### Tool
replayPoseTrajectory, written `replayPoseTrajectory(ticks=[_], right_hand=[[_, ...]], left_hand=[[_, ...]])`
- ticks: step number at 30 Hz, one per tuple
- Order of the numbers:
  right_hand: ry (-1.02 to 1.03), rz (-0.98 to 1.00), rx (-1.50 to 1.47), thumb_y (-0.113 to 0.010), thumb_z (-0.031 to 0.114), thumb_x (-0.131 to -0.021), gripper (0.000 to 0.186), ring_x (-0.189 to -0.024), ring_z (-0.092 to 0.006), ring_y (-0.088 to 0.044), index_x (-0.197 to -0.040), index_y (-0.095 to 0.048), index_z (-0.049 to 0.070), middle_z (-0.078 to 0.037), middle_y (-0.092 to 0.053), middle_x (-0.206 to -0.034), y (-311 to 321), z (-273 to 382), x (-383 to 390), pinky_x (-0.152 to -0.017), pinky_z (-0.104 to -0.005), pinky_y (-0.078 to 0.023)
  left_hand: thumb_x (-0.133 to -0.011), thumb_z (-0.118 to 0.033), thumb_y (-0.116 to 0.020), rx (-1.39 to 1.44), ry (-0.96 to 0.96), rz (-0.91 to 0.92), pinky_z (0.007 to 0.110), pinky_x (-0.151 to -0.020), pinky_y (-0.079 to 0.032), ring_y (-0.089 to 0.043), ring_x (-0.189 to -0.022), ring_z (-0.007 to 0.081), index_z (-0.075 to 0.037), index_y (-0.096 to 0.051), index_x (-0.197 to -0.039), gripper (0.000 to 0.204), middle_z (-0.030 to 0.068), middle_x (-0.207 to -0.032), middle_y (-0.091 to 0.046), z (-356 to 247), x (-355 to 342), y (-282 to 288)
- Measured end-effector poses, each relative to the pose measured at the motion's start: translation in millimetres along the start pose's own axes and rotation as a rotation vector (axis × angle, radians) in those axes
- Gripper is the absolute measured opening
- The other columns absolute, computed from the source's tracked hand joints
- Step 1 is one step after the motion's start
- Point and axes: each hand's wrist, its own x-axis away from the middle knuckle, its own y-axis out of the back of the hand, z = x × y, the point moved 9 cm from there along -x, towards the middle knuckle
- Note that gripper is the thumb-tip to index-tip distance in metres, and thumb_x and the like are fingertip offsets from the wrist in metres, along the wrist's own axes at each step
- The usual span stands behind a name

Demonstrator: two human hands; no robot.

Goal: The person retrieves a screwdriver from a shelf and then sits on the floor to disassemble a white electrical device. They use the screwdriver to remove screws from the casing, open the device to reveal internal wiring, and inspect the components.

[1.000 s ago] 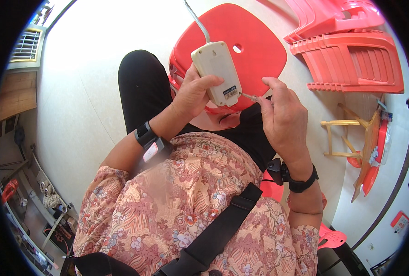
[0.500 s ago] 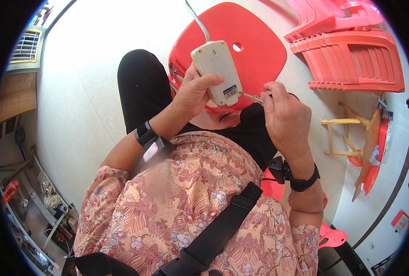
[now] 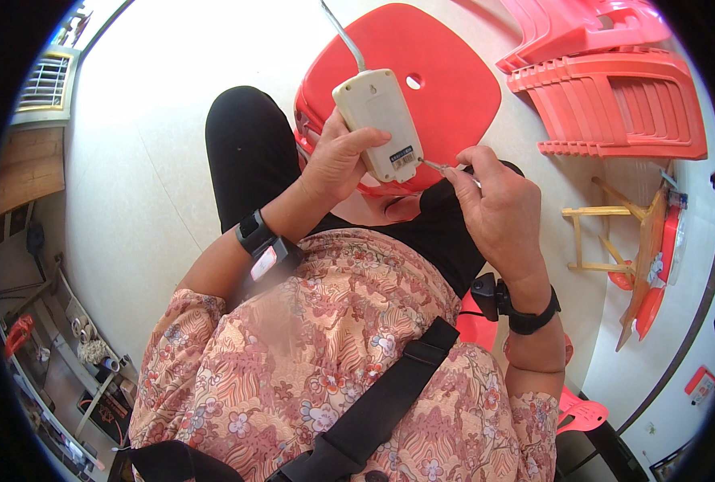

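Observation:
My left hand (image 3: 337, 161) grips a white plastic device (image 3: 376, 111), thumb across its back, which faces up and has corner screws, a hanging slot and a label. A grey cord (image 3: 345, 40) leaves its top. My right hand (image 3: 494, 213) pinches a slim screwdriver (image 3: 438, 167) whose tip meets the device's lower right corner; much of the handle is hidden by fingers. Behind both hands is a red plastic stool (image 3: 446, 72), just past my knees.
Stacked red plastic stools (image 3: 606, 108) stand at upper right, above a folding wooden piece of furniture (image 3: 602, 210). A wooden cabinet (image 3: 32, 161) is at the left edge, with a cluttered shelf (image 3: 76, 353) below it. My black-clad knee (image 3: 241, 136) rises left of the red stool.
My right hand's fingers have shifted on the screwdriver handle, index finger curling lower and thumb moving. The screwdriver tip stays at the corner. My left hand and the device have hardly moved.

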Motion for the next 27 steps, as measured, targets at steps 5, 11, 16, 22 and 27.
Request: replayPoseTrajectory(ticks=[5,11,16,22,27], right_hand=[[0.266,-0.228,-0.029,-0.067,0.003,-0.078,0.017,-0.077,-0.0330,-0.060,-0.091,-0.056,0.004,-0.012,-0.058,-0.080,14.9,19.3,0.3,-0.065,-0.0424,-0.047],[0.219,-0.244,-0.072,-0.068,0.002,-0.076,0.014,-0.071,-0.0337,-0.059,-0.084,-0.057,0.003,-0.012,-0.058,-0.076,26.0,14.8,5.4,-0.062,-0.0419,-0.047],[0.226,-0.174,-0.249,-0.069,0.004,-0.076,0.013,-0.069,-0.0332,-0.060,-0.082,-0.057,0.003,-0.013,-0.059,-0.076,23.8,26.0,19.6,-0.059,-0.0403,-0.047],[0.274,-0.165,-0.197,-0.068,0.006,-0.077,0.015,-0.069,-0.0324,-0.060,-0.083,-0.055,0.003,-0.012,-0.058,-0.075,12.4,34.5,18.0,-0.058,-0.0406,-0.047],[0.292,-0.168,-0.171,-0.068,0.006,-0.077,0.015,-0.068,-0.0322,-0.060,-0.082,-0.055,0.003,-0.012,-0.057,-0.074,13.2,37.6,18.2,-0.056,-0.0406,-0.046]], left_hand=[[-0.080,0.002,-0.061,-0.005,0.002,-0.010,0.047,-0.094,-0.052,-0.057,-0.114,0.0255,-0.004,-0.041,-0.131,0.056,0.0115,-0.119,-0.055,-0.6,-1.2,1.5],[-0.080,0.002,-0.061,0.021,-0.020,0.025,0.047,-0.094,-0.052,-0.057,-0.115,0.0254,-0.004,-0.041,-0.131,0.055,0.0114,-0.120,-0.055,-4.0,-3.2,-0.4],[-0.081,0.002,-0.060,0.023,-0.018,0.020,0.046,-0.095,-0.051,-0.057,-0.113,0.0250,-0.004,-0.041,-0.132,0.055,0.0107,-0.119,-0.056,-4.3,-4.0,-1.8],[-0.081,0.002,-0.060,0.025,-0.030,0.032,0.047,-0.095,-0.051,-0.057,-0.114,0.0258,-0.006,-0.040,-0.132,0.056,0.0109,-0.119,-0.055,-4.8,-3.8,-5.4],[-0.080,0.001,-0.061,0.018,-0.042,0.037,0.047,-0.096,-0.051,-0.057,-0.114,0.0257,-0.006,-0.041,-0.132,0.056,0.0108,-0.119,-0.055,-6.0,-3.7,-6.0]])
